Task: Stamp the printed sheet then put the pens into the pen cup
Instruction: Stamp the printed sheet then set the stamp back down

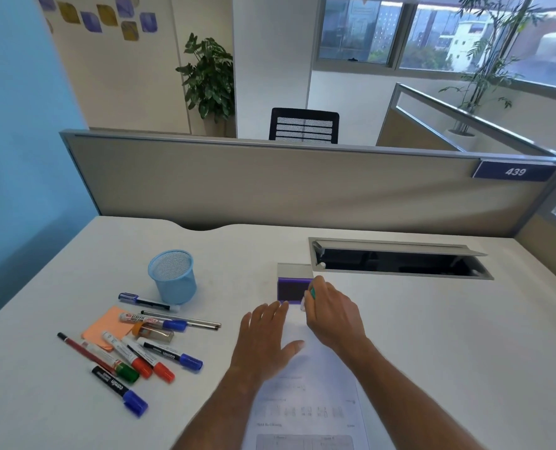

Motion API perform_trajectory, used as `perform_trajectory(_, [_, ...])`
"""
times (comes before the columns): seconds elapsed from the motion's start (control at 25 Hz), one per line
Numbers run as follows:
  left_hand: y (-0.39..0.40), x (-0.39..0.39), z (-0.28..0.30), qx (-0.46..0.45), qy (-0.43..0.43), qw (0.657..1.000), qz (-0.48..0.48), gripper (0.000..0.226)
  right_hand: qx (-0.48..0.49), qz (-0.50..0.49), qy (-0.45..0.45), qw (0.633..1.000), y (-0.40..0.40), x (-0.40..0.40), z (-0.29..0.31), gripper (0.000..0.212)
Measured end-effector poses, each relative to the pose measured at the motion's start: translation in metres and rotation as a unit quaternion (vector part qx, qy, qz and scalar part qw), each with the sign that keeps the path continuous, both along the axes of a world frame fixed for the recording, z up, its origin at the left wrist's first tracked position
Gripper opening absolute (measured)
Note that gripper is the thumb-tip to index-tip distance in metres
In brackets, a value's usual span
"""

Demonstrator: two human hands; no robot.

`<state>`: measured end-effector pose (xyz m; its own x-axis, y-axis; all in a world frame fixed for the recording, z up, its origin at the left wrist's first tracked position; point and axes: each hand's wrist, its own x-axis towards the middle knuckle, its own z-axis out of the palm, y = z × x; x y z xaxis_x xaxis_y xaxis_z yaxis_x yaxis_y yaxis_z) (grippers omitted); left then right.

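The right hand [333, 315] pinches a teal stamp [312, 293] beside the open ink pad [294, 289], the left hand [265, 342] lies spread flat on the printed sheet [306, 407] (no stamp mark visible), and the markers [130, 355] lie left of it outside the pen cup [172, 277].

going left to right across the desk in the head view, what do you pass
Red pencil → orange sticky notes → blue mesh pen cup → left hand → right hand → open cable tray

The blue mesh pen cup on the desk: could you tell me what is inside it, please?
The blue mesh pen cup shows only bare mesh inside; no pens stick out. Its very bottom is hidden by the near wall.
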<state>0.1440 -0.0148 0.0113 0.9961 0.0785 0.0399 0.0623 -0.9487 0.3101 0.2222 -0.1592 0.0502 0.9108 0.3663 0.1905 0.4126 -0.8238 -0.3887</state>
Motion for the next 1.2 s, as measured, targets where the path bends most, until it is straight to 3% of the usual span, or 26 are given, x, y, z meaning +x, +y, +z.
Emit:
perform_trajectory(0.32, [-0.01,-0.053,-0.009,0.008,0.039,0.999,-0.007,0.076,0.012,-0.013,0.007,1.0,-0.028,-0.07,-0.003,0.01])
perform_trajectory(1.2, [-0.027,-0.138,-0.016,0.063,0.067,0.994,-0.051,0.082,-0.031,-0.039,0.022,0.999,-0.083,-0.198,-0.007,0.017])
